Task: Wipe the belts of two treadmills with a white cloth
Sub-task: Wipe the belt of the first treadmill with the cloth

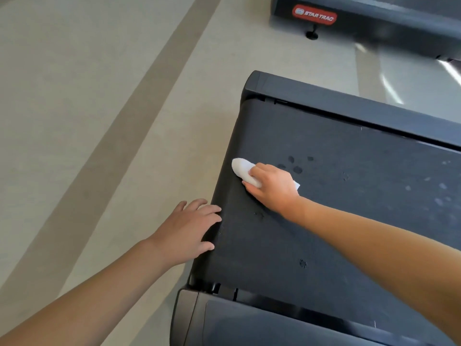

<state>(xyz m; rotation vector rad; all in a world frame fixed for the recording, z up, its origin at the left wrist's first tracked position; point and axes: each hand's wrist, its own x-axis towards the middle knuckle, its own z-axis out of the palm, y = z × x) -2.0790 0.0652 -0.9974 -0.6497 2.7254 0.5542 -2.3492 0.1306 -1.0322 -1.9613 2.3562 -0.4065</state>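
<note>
- A person's right hand (272,187) presses a white cloth (243,169) onto the dark belt (336,196) of a treadmill, fingers curled over the folded wad and pinning it down.
- The cloth lies near the belt's rear end, close to its left margin; its long axis runs diagonally, the rounded end pointing up-left toward the end of the belt, a small corner showing out from under the hand at the lower right.
- The left hand (190,227) rests flat on the belt's rear edge where it curves down toward the floor, fingers spread and relaxed, holding nothing.
- The belt's long axis runs from the rear end at left toward the right edge of the view, flanked by a far side rail (349,109) and a near side rail (249,323).
- Dark damp spots (296,169) dot the belt just beyond the right hand; paler smudges (441,193) mark it farther right.
- A second treadmill (374,21) stands well apart at the top right, bearing a red "STAR TRAC" badge (314,14).
- Both machines sit on a pale floor (99,96) crossed by a darker band (139,101).
</note>
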